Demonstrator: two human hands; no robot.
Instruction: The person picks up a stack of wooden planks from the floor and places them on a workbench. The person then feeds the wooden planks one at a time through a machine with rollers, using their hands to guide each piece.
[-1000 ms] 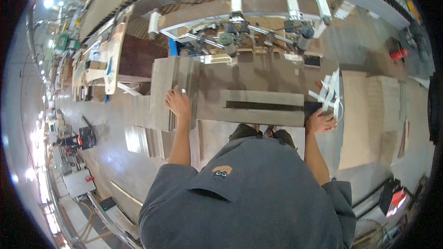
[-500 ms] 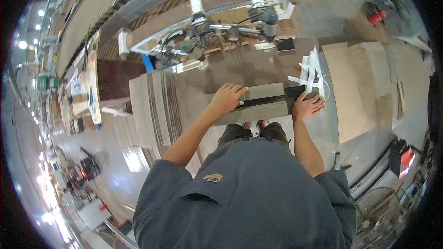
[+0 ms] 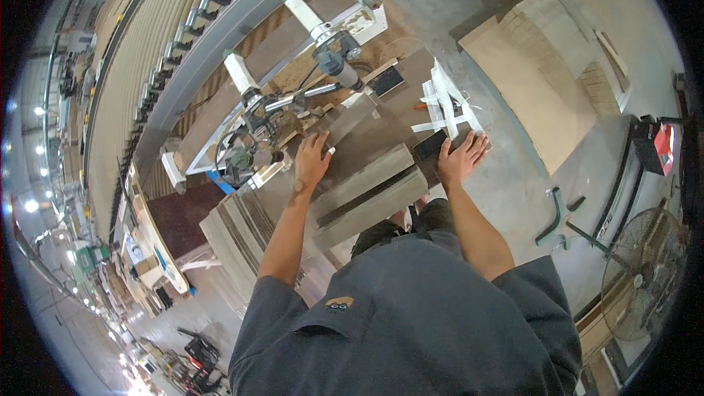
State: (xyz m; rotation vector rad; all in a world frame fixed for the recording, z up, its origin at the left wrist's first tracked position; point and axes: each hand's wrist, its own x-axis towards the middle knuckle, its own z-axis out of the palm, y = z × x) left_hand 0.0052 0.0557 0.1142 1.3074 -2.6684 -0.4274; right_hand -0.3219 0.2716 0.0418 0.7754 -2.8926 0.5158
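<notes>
Long grey-brown boards point(image 3: 345, 226) lie on the work table in front of my body, with a dark lengthwise strip point(image 3: 370, 196) between their pale faces. My left hand point(image 3: 313, 160) is beyond their left end, close to the clamp-and-drill machine; its fingers are stretched out and I see nothing held. A flat greyish piece point(image 3: 353, 117) lies just past its fingertips; contact cannot be made out. My right hand point(image 3: 462, 158) rests with fingers spread at the table's right end, beside a black block point(image 3: 430, 147). White strips point(image 3: 444, 99) lie in a loose pile just beyond it.
The machine's motor heads point(image 3: 336, 66) and white arms point(image 3: 304, 16) stand across the far side. Stacked boards point(image 3: 242, 224) are at left. Flat cardboard point(image 3: 532, 95) lies on the floor at right, with a fan point(image 3: 638, 279) nearer. Another black piece point(image 3: 385, 81) sits farther back.
My left hand has left the grooved boards and reached forward toward the machine. My right hand stays by the black block. The whole view has turned, so the table now slants.
</notes>
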